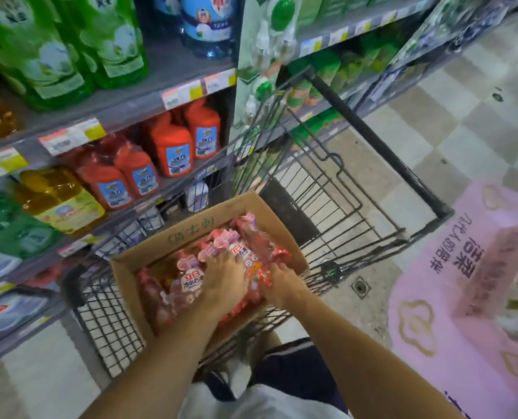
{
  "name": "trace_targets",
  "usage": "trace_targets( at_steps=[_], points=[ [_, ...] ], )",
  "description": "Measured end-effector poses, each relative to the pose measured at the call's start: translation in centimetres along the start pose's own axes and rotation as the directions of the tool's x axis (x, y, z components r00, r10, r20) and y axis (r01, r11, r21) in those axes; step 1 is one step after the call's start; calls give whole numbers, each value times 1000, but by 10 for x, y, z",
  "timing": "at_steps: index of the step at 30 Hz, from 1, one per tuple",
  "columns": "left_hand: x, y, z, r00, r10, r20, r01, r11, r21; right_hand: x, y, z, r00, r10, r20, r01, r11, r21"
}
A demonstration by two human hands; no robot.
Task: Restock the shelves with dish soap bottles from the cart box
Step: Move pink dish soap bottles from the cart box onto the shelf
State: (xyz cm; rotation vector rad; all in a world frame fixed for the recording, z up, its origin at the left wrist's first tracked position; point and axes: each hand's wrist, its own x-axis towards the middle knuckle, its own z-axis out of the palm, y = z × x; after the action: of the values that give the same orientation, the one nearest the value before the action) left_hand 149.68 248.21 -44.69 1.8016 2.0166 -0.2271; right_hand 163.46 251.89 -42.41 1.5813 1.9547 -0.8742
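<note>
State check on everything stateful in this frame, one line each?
cardboard box: open, in cart, holds bottles
pink dish soap bottles: lying in box, none shelved
left hand: gripping a bottle pack
right hand: gripping the same pack
wire cart: parked beside shelves
red bottles: upright on shelf

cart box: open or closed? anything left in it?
Open, with stock left. The cardboard box in the cart has its top open, and red bottles fill it; both hands are on them.
</note>
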Motion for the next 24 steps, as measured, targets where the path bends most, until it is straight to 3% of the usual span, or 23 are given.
trace_targets(
  at_steps=[5, 10, 14, 17, 20, 24],
  points=[
    [18, 5, 22, 987, -91, 132, 105, 989, -102, 42, 3, -3, 997, 24, 70, -25, 999, 27],
    [48, 13, 42, 954, -149, 261, 196, 967, -165, 99, 15, -18, 994, 23, 105, -17, 998, -56],
    [73, 19, 65, 919, -232, 319, 342, 872, -351, 154, 32, -17, 983, 84, 164, -64, 990, -125],
    [88, 19, 88, 854, -329, 402, 504, 712, -489, 190, 44, -9, 975, 143, 168, -127, 986, -106],
    [106, 13, 111, 811, -364, 457, 584, 538, -608, 218, 46, -5, 972, 183, 148, -149, 966, -211],
    [124, 5, 132, 723, -392, 568, 652, 116, -749, 239, 40, 12, 953, 225, 204, -158, 941, -300]
  ],
)
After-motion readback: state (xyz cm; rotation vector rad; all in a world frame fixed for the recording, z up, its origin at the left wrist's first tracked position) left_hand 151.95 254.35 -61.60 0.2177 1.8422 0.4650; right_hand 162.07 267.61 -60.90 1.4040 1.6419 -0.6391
